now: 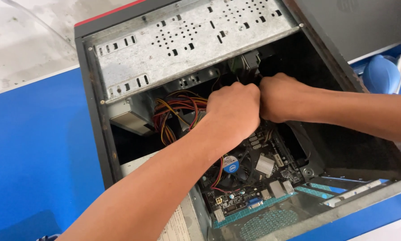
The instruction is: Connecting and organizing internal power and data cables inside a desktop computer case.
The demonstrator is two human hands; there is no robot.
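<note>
Both hands deep in open PC case (97,116), matte black steel w/ perforated galvanized drive cage (187,40) overhead. Left hand (234,109) and right hand (278,96) curled knuckle-to-knuckle near a dark connector (251,60); fingertips hidden, can't tell what's gripped. Red/yellow wire bundle (178,109) crowds left; motherboard (258,172) below.

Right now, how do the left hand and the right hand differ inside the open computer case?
The left hand reaches in from the lower left, above the motherboard and beside the coloured wire bundle. The right hand comes from the right edge, nearer the dark rear corner. Both are closed into fists, knuckles side by side, just below the perforated metal drive cage.
</note>
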